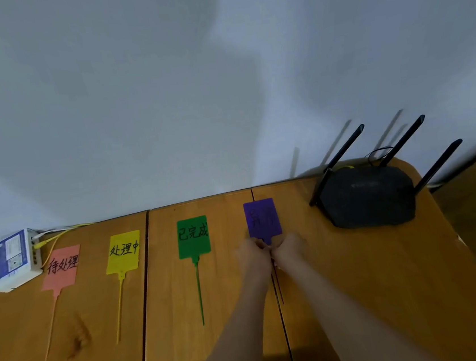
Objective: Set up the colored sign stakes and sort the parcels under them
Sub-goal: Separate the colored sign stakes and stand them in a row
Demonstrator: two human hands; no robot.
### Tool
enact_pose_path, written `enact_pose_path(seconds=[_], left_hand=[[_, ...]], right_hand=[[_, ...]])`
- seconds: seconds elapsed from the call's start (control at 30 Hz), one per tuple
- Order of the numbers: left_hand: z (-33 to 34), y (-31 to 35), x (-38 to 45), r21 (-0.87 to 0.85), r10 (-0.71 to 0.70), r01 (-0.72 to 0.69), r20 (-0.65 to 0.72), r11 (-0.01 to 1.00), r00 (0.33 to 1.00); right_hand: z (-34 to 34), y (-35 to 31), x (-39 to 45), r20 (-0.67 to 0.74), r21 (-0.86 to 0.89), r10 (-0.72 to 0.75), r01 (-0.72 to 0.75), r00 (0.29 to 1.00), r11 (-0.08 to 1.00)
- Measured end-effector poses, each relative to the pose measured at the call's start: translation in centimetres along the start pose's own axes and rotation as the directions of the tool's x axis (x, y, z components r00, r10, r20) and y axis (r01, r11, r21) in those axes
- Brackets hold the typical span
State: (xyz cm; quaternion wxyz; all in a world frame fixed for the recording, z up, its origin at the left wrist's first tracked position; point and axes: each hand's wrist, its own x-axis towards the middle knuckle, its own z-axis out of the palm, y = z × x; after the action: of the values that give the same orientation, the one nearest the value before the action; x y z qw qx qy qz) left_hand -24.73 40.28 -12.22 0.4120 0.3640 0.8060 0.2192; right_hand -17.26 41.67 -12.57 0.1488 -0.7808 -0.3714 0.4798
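Four sign stakes lie flat in a row on the wooden table [361, 285], heads toward the wall. From the left they are a pink stake [61, 267], a yellow stake [123, 251], a green stake [193, 236] and a purple stake [262, 217], each with black handwriting. My left hand [252, 253] and my right hand [289, 247] meet at the neck of the purple stake, just below its head, and pinch it there. Its thin stem runs back between my forearms. No parcels are in sight.
A black router [368, 198] with three antennas sits at the back right of the table. A white box [14, 259] with a blue label and yellow and white cables stands at the back left corner. A pale wall rises behind the table.
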Motion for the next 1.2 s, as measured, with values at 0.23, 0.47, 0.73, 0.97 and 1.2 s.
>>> enact_pose_path(seconds=[0.23, 0.47, 0.73, 0.97, 1.2], left_hand=[[-0.1, -0.2, -0.9, 0.024, 0.003, -0.003, 0.006, 1.000, 1.000], [0.0, -0.3, -1.1, 0.025, 0.010, -0.011, 0.035, 1.000, 0.999], [-1.3, -0.5, -3.6, 0.009, -0.066, 0.065, 0.112, 0.998, 0.992], [-7.3, -0.2, -11.4, 0.002, -0.001, 0.001, 0.141, 1.000, 0.990], [-15.8, -0.1, -21.0, -0.105, 0.069, -0.066, 0.031, 0.992, 0.997]], right_hand=[[0.0, 0.1, -0.9, -0.053, -0.033, 0.020, -0.021, 0.998, 0.999], [-0.1, 0.5, -1.2, -0.075, -0.028, -0.002, 0.000, 0.997, 1.000], [-1.4, -0.6, -4.0, -0.016, -0.154, -0.068, 0.064, 0.998, 0.986], [-6.0, -2.9, -11.5, 0.073, 0.099, -0.024, 0.017, 0.997, 0.995], [-8.2, -2.1, -21.6, 0.196, 0.282, -0.048, -0.010, 0.980, 0.959]])
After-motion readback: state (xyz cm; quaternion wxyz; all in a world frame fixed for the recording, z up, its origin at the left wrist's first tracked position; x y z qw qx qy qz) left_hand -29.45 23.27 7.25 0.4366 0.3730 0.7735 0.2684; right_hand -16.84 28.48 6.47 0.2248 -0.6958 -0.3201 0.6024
